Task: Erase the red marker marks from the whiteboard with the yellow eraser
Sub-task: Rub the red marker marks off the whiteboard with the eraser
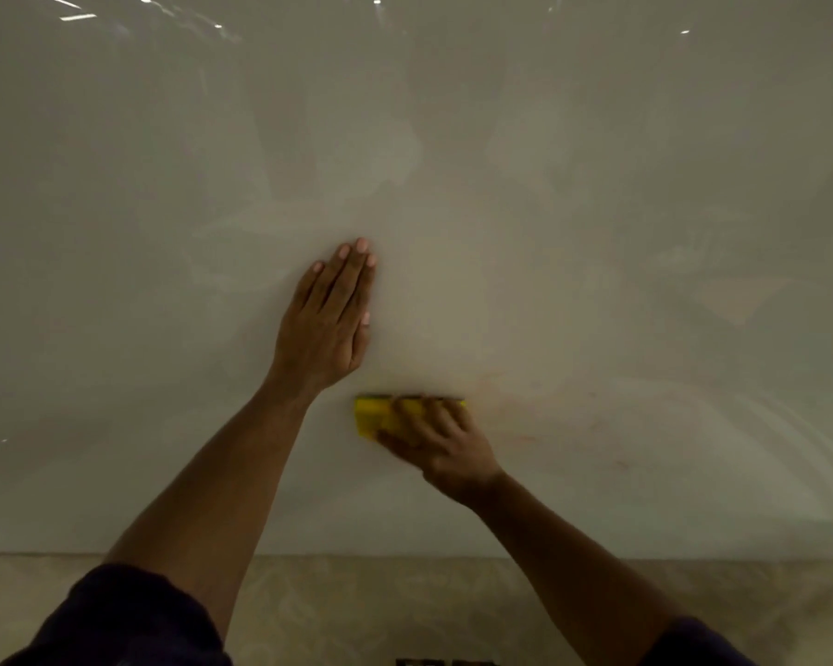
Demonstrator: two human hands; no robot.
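Residue is the main risk: faint red marker marks (515, 425) lie just right of the yellow eraser (373, 418), and light or uneven pressure could smear them rather than lift them. The right hand (441, 447) grips the eraser against the whiteboard (597, 209); the left hand (330, 314) rests flat, fingers straight, bracing above it. The eraser's right part is covered by fingers. Glare and dim light make the extent of the marks hard to judge.
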